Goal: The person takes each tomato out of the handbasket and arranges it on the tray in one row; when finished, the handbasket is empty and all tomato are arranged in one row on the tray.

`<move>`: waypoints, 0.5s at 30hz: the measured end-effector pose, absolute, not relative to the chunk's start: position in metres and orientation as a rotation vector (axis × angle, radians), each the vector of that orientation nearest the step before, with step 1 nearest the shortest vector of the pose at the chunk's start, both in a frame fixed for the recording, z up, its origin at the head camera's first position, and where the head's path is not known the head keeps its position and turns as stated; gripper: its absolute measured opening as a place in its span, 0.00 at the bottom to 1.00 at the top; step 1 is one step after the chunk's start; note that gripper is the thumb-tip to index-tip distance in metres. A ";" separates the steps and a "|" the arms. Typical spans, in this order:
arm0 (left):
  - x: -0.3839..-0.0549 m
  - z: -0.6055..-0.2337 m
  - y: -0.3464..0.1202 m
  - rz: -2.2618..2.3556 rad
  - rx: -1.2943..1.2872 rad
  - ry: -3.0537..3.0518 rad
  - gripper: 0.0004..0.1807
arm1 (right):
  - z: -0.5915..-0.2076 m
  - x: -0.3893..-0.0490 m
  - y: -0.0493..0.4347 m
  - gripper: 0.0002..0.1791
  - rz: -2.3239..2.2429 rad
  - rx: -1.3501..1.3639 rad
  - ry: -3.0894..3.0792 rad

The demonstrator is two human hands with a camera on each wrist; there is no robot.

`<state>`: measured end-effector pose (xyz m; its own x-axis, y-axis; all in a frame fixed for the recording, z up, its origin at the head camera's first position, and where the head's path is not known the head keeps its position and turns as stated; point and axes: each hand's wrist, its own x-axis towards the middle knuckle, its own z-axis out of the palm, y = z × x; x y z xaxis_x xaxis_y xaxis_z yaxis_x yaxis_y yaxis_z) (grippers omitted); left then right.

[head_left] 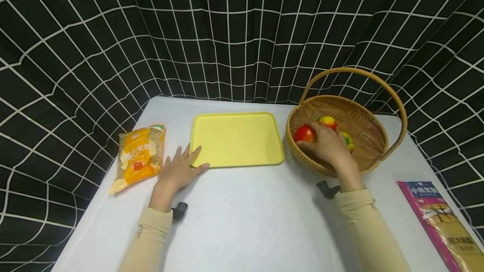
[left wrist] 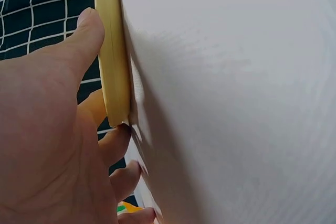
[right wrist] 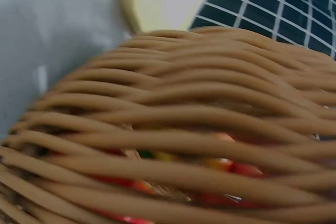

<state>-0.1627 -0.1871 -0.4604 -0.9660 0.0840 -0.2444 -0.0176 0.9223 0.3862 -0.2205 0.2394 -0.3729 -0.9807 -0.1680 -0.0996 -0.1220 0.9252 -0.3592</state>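
Red fruit (head_left: 303,134), grasped by the right hand (head_left: 330,144), lies in the wicker basket (head_left: 366,131) with a yellow-red fruit (head_left: 327,121). The left hand (head_left: 179,172), fingers spread, touches the yellow tray (head_left: 238,139).

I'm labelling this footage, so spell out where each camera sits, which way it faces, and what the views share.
Head: on the person's head, facing forward and down at the table, yellow tray and wicker basket; left hand, right hand and both sleeves show.
Left wrist: on that wrist, looking past the thumb and fingers along the tray's edge.
Right wrist: on that wrist, facing the basket's woven wall close up; no hand can be made out.
Shared: head and right wrist both show the basket; the tray appears in all three.
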 end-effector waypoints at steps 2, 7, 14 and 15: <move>-0.163 -0.461 -0.188 0.575 0.053 2.825 0.45 | -0.367 -0.221 0.238 0.44 -0.601 -0.212 2.975; -0.161 -0.461 -0.190 0.587 0.055 2.823 0.44 | -0.350 -0.218 0.230 0.43 -0.803 -0.208 3.026; -0.159 -0.457 -0.189 0.592 0.061 2.825 0.43 | -0.332 -0.214 0.205 0.45 -1.105 -0.142 3.006; -0.158 -0.457 -0.188 0.597 0.059 2.821 0.43 | -0.330 -0.214 0.201 0.45 -1.138 -0.139 2.994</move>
<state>-0.1584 -0.1884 -0.4569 -0.9662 0.0924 -0.2408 -0.0131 0.9148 0.4037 -0.2143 0.2006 -0.3301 -0.9942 -0.0582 0.0906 -0.1037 0.7443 -0.6597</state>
